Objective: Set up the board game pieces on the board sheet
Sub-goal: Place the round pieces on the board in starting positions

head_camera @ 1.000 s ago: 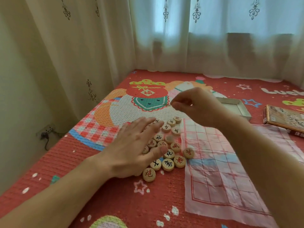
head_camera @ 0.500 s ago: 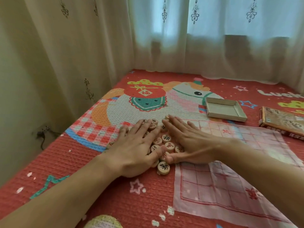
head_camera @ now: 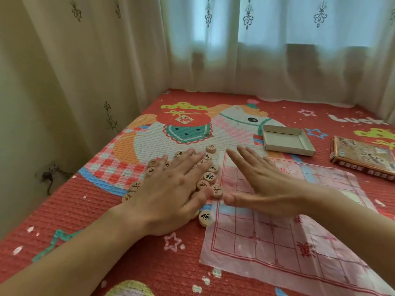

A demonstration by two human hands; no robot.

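Wooden round pieces (head_camera: pixel 209 176) bear painted characters.

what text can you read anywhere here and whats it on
"福": on a red diamond printed on the mat.
"Luck": white letters on the mat near the right edge; what follows is blurred.
Pieces: black and red Chinese characters, too blurred to read surely.
Board sheet: red characters, blurred.
Box: print too blurred to read.
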